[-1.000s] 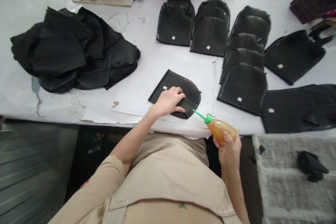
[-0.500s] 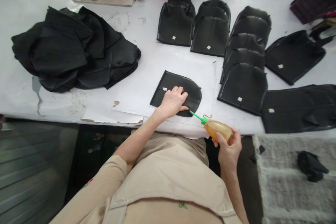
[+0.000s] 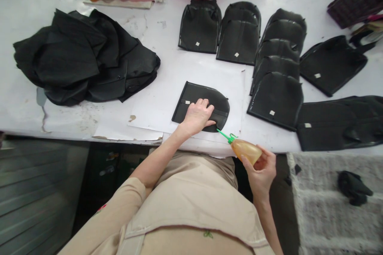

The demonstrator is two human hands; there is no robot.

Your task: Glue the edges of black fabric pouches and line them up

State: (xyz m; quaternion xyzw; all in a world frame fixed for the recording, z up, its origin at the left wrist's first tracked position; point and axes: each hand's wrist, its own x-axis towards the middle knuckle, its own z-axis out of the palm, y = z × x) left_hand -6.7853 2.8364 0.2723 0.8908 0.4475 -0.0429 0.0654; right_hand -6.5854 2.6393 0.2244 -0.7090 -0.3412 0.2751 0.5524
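A small workshop for hand assembly, by the look of it. On the long white worktable (image 3: 26, 4) identical black cut pieces (image 3: 277, 97) lie in overlapping rows, a heap of black fabric (image 3: 77, 59) sits at its left end, and a glue bottle (image 3: 245, 149) is held at its near edge.

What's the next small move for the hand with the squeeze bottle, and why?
Probably run the green nozzle along the near edge of the black piece. The right hand holds the squeeze bottle with its tip just at that edge, while the left hand presses the piece flat on the white paper.
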